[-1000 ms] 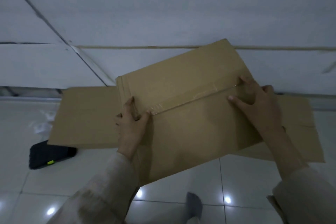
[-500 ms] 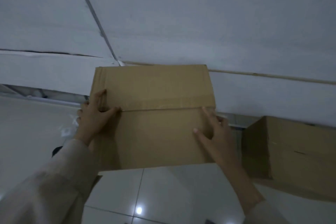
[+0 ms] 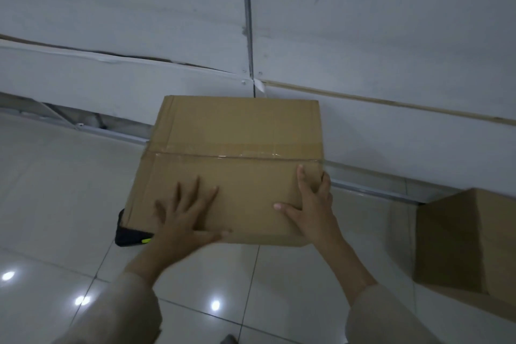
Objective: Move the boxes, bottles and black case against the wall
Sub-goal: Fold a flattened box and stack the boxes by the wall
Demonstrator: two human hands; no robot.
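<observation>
A taped brown cardboard box [image 3: 237, 131] stands on the tiled floor with its far edge at the white wall [image 3: 363, 36]. My left hand [image 3: 187, 218] lies flat on the box's top near its front edge, fingers spread. My right hand [image 3: 310, 204] rests at the box's front right corner, thumb on top and fingers curled over the right edge. A black case [image 3: 128, 236] with a yellow-green mark peeks out from under the box's front left corner, mostly hidden.
A second cardboard box [image 3: 469, 243] stands on the floor at the right, close to the wall. Glossy white floor tiles [image 3: 55, 204] stretch to the left and toward me. A metal rail runs along the wall's base.
The box has come down lower and nearer the wall. My left hand slid from the box's left edge onto its top; my right hand stays at the right corner.
</observation>
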